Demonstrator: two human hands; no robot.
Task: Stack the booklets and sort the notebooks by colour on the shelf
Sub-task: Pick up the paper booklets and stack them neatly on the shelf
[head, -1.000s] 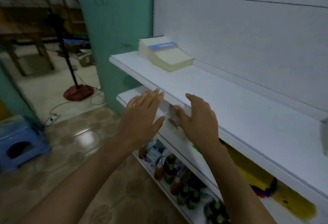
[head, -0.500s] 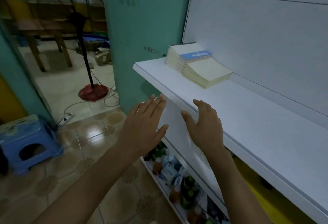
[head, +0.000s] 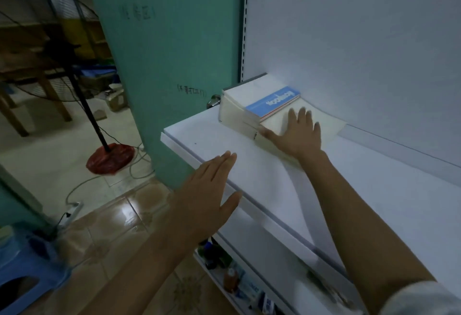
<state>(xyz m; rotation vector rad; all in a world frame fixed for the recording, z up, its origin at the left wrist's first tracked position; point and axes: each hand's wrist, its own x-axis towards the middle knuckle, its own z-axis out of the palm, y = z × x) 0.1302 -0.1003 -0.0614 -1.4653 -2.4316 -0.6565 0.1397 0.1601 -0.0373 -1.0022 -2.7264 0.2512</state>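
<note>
A white shelf (head: 374, 190) runs from the left corner toward the lower right. At its far left end lies a thick stack of cream booklets (head: 234, 110) with a blue-and-white booklet (head: 273, 101) on top. Beside it a lower cream stack (head: 329, 122) lies against the back panel. My right hand (head: 298, 132) rests flat on that lower stack, fingers spread, thumb at its left edge. My left hand (head: 209, 190) hovers open by the shelf's front edge, holding nothing.
A teal pillar (head: 174, 65) stands left of the shelf. Lower shelves hold small bottles (head: 229, 279). A standing fan with a red base (head: 109, 157) and a cable lie on the floor. A blue plastic stool (head: 25, 269) sits at bottom left.
My right hand has reached from the shelf's front edge onto the lower cream stack. My left hand has risen to the shelf edge. The view has moved closer to the booklets.
</note>
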